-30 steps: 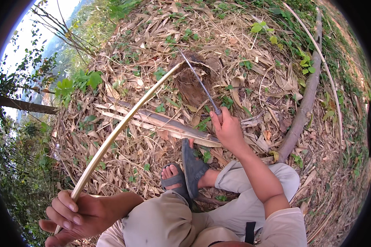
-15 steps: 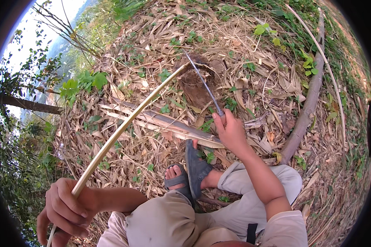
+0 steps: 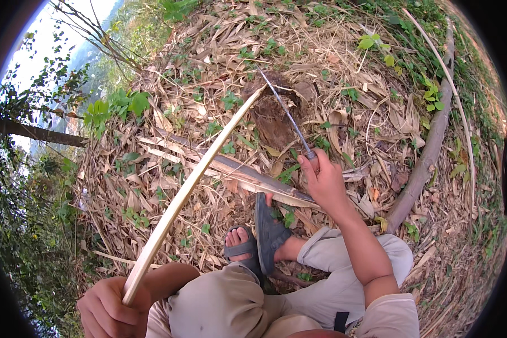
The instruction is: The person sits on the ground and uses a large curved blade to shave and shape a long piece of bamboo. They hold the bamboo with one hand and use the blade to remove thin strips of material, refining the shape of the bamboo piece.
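My left hand (image 3: 114,308) is closed round the near end of a long pale wooden strip (image 3: 194,177), which slants up and away to the right. The strip's far tip is by a tree stump (image 3: 274,121), close to the blade of a knife (image 3: 287,112). My right hand (image 3: 325,179) grips this long, narrow knife by its handle, mostly hidden in the fingers. Its blade points up and left across the top of the stump. Whether strip and blade touch, I cannot tell.
Split wooden lengths (image 3: 236,174) lie on dry leaves before my sandalled feet (image 3: 269,231). A thick branch (image 3: 428,152) and a thin stick (image 3: 459,101) lie at the right. Green plants (image 3: 118,106) and a trunk (image 3: 39,134) stand at the left.
My left hand has moved right, and the strip's near end now sits in it instead of trailing below. The strip's far tip no longer bends over the stump. My right hand has shifted slightly right.
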### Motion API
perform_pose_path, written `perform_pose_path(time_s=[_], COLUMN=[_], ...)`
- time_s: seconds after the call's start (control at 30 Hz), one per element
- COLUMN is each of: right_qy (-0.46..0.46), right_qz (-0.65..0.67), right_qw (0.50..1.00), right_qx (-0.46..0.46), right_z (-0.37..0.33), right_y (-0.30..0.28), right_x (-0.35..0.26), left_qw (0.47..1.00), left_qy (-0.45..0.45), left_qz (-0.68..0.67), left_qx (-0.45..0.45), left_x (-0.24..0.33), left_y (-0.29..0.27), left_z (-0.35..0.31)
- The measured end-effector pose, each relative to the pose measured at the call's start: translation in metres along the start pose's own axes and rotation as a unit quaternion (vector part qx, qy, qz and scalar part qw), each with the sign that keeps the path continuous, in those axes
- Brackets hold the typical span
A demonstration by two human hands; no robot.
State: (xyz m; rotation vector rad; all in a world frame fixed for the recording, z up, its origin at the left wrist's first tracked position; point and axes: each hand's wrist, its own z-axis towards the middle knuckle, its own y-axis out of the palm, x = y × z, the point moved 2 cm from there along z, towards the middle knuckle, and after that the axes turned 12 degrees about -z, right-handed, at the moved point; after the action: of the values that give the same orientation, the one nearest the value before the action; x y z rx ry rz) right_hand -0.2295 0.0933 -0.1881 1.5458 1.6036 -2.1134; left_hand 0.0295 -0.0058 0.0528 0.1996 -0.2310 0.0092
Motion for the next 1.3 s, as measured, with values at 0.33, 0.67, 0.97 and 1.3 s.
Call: perform_pose_path(time_s=[0.33,0.67,0.97,1.3], right_qy=[-0.351,-0.093,-0.02,-0.249], right_qz=[0.071,0.09,0.034,0.117], right_qw=[0.934,0.992,0.999,0.96], right_qx=[-0.003,0.004,0.003,0.053], right_z=[-0.069,-0.044,-0.013,-0.05], right_y=[-0.026,-0.01,-0.009,-0.011], right_x=[-0.076,-0.043,-0.002,-0.056], left_qw=[1.0,0.998,0.999,0.999], left_qy=[0.003,-0.005,-0.013,0.026], left_qz=[-0.007,0.036,0.016,0.026], left_qx=[0.003,-0.056,-0.03,-0.032], left_x=[0.001,-0.008,-0.009,-0.007], left_y=[-0.003,0.009,0.013,0.009], left_z=[-0.002,0.002,0.001,-0.006])
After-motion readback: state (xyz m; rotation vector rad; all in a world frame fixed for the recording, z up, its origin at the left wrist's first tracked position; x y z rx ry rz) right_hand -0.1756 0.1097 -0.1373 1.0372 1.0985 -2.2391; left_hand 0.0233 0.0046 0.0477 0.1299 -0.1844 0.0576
